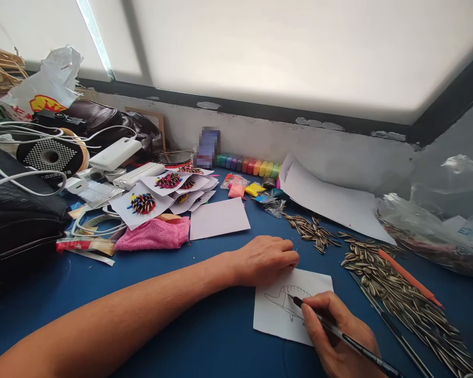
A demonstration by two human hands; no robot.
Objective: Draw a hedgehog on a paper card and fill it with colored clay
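A small white sheet of paper (271,315) lies on the blue table, bearing a line drawing of an animal with a scalloped back and short legs. My right hand (335,325) pinches a black pen (350,344), its tip touching the drawing near the front of the body. Across the sheet's upper left edge rests my left hand (266,258), knuckles up with its fingers curled under. Nothing shows in it; its palm is hidden. Striped sunflower seeds (402,294) are heaped to the right of the sheet, with a smaller pile (313,231) beyond it.
A grey stick-like tool (394,328) and an orange pen-like stick (410,278) lie by the seeds. Beyond are a blank card (220,218), seed-covered pictures (143,203), a pink cloth (153,233), colored clay packs (236,186) and large white paper (331,197). A plastic bag (437,226) stands right.
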